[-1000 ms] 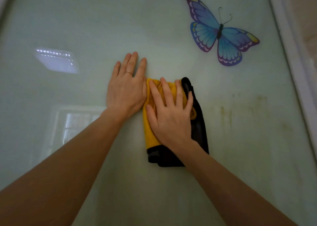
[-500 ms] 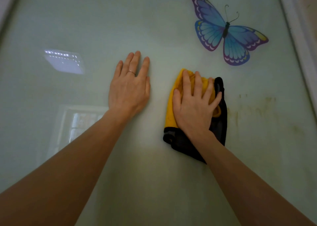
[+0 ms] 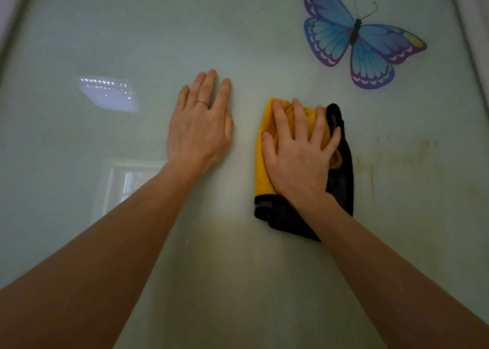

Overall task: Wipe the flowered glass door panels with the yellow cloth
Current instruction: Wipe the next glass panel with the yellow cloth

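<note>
Head view looked straight at the glass door panel, and both hands were on it. The left hand lay flat against the bare glass, fingers straight and close together, holding nothing, a thin ring on one finger. Just beside it, apart, the right hand pressed the yellow cloth to the glass with fingers spread and nearly straight, not curled round it. The cloth was folded, its dark side showing at the right and below the palm. Above and right of it sat a blue butterfly sticker. Brownish streaks marked the glass just right of the cloth. A light's reflection glowed at left.
</note>
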`<state>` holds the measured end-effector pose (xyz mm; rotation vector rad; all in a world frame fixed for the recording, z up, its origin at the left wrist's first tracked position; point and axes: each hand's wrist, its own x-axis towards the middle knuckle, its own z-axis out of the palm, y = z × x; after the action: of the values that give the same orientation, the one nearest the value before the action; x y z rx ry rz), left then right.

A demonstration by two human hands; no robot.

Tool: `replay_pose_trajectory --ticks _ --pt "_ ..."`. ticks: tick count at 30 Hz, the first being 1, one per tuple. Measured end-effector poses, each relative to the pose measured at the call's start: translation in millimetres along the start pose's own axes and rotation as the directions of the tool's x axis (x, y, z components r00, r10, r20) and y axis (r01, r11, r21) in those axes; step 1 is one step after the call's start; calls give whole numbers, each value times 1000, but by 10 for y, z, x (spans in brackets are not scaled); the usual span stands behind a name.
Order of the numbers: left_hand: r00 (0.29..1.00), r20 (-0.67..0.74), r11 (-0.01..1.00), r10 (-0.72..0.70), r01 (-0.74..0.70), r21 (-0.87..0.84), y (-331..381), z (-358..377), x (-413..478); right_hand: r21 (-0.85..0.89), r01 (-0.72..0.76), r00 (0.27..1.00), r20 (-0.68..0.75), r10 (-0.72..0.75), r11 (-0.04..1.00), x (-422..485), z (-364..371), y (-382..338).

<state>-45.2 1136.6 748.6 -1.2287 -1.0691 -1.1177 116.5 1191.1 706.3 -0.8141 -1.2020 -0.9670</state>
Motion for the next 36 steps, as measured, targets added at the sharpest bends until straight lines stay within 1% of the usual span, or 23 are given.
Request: replay_pose_trajectory --ticks 2,4,6,8,10,12,13,14,16,19,21,23,26,28,30,31,33,35,36 --pt "1000 1 1000 1 -1 0 -15 11 -9 8 23 999 31 -24 1000 50 3 -129" --pt "1000 -7 1000 7 -7 -8 -9 27 0 8 73 995 71 -73 997 125 2 -141" --pt "1000 -22 1000 6 -6 -16 -10 34 6 5 90 988 123 -90 996 271 -10 -120" --pt "999 -30 1000 10 -10 -12 -15 36 9 -9 33 985 168 -31 999 464 -35 -82" --pt "999 -37 1000 17 -18 -6 -18 39 9 -9 -99 967 236 98 995 621 -58 -89" --pt "999 -48 1000 20 -21 -4 -12 48 6 -14 -197 947 257 194 980 645 -65 -185" --pt "999 -51 1000 18 -19 -4 -11 58 1 -19 -212 944 256 210 977 626 -57 -262" --pt "999 -51 1000 16 -16 -2 -9 69 1 -24 -207 946 251 206 978 613 -46 -335" --pt "999 -46 1000 15 -15 4 -18 74 -6 -22 -144 963 229 145 989 612 5 -417" --pt "999 -47 1000 24 -23 5 -24 59 0 -17 -20 982 189 23 1000 708 21 -325" --pt "999 -37 1000 27 -27 3 -26 45 1 -18 16 981 196 -12 1000 807 32 -181" --pt "999 -22 1000 31 -31 4 -18 33 2 -12 -40 979 200 42 999 900 37 -5" --pt "1000 -19 1000 25 -25 7 -15 31 -9 -30 -201 964 168 203 979 934 16 205" --pt "999 -28 1000 17 -17 0 -13 38 -10 -23 -286 945 160 286 958 874 20 215" --pt "999 -35 1000 17 -17 1 -9 51 -5 -4 -315 937 155 312 949 725 17 107" --pt "999 -38 1000 20 -20 -1 -11 57 4 -6 -274 952 142 272 962 615 9 38" --pt "999 -37 1000 21 -21 -8 -11 61 3 -14 -90 985 149 91 996 353 -15 -36" --pt "999 -41 1000 23 -23 -12 -20 61 5 0 102 985 139 -101 995 207 -28 66" --pt "999 -41 1000 22 -23 -14 -26 55 6 10 169 978 121 -169 986 215 -44 164"
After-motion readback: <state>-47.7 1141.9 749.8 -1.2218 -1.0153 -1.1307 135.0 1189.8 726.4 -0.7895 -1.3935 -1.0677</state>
